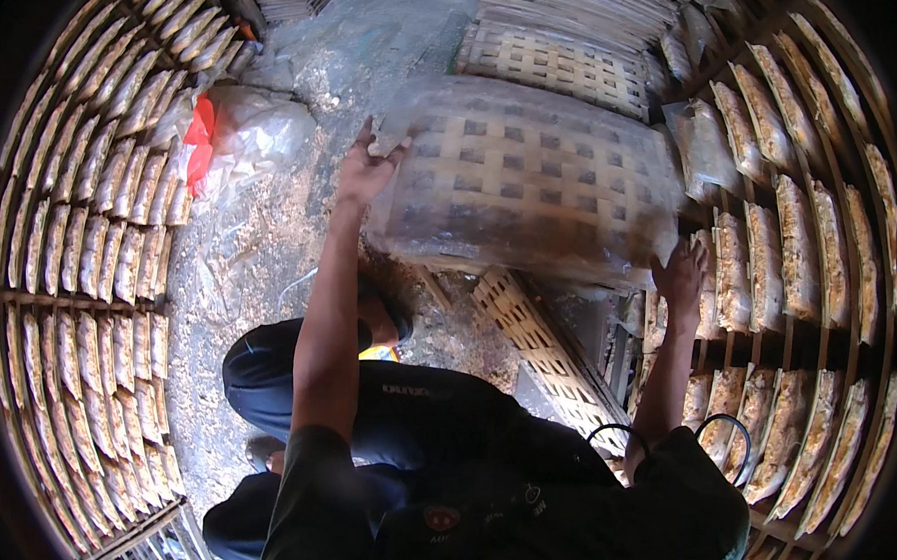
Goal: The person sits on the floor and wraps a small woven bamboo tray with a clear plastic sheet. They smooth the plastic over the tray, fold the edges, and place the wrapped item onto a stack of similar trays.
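In front of me is a woven bamboo tray (pixel 534 166) under a cloudy, clear plastic sheet (pixel 416 216). The sheet hangs past the tray's near edge and looks slightly blurred. At the tray's far left side, my left hand (pixel 367 170) has its fingers spread, with the thumb side close to the plastic. My right hand (pixel 681 278) is at the near right corner, its fingers curled against the covered edge. How much of the tray's edge lies within those fingers is partly hidden.
Racks of pale, plastic-wrapped slabs (pixel 77 246) line the left wall; similar slabs (pixel 768 256) fill the right. Behind the tray are stacked woven trays (pixel 569 60). Another woven panel (pixel 551 346) leans by my right arm. Crumpled plastic (pixel 262 138) with a red piece (pixel 200 146) lies on the littered floor.
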Tool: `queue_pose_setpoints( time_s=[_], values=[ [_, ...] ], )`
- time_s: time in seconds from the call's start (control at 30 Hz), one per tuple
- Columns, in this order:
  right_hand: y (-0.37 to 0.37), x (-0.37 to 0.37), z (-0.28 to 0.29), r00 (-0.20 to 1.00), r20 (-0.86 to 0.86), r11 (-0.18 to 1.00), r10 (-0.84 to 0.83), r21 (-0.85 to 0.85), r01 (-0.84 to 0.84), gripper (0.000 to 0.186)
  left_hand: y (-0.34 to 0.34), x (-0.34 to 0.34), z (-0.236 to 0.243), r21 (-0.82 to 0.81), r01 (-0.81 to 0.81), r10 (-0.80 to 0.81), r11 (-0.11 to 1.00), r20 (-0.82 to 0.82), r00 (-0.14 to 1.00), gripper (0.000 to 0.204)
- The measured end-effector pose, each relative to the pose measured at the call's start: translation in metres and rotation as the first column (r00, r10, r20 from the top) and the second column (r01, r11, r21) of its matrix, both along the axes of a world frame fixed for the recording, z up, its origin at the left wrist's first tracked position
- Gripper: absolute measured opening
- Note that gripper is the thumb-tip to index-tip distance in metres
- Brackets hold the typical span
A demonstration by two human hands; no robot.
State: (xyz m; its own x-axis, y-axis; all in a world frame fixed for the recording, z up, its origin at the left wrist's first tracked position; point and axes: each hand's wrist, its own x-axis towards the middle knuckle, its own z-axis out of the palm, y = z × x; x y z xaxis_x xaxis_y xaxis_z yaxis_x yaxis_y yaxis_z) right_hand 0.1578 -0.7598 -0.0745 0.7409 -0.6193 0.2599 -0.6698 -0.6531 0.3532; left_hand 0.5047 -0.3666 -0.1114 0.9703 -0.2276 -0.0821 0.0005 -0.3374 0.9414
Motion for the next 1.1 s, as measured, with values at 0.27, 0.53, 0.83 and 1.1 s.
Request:
queue_pose_setpoints(
  time_s=[0.27, 0.53, 0.83, 1.1],
  values=[
    [0.039, 0.108, -0.023, 0.932, 0.192, 0.806, 0.308, 0.468, -0.362, 0.081, -0.025, -0.045, -0.012, 0.314, 0.140, -0.243, 0.939, 0.320, 0.916, 0.049],
    [0.031, 0.109, -0.060, 0.981, 0.156, 0.797, 0.114, 0.575, -0.184, 0.089, -0.007, -0.041, -0.039, -0.127, 0.163, -0.157, 0.979, 0.052, 0.986, 0.052],
    [0.011, 0.097, -0.062, 0.955, 0.184, 0.822, 0.234, 0.486, -0.296, 0.087, 0.020, -0.058, 0.026, -0.223, 0.247, -0.290, 0.943, -0.190, 0.938, 0.055],
    [0.055, 0.117, 0.008, 0.780, 0.538, 0.728, 0.320, 0.388, -0.566, 0.048, 0.167, 0.006, 0.077, -0.115, -0.004, 0.065, 0.993, 0.527, 0.847, 0.032]
  ],
)
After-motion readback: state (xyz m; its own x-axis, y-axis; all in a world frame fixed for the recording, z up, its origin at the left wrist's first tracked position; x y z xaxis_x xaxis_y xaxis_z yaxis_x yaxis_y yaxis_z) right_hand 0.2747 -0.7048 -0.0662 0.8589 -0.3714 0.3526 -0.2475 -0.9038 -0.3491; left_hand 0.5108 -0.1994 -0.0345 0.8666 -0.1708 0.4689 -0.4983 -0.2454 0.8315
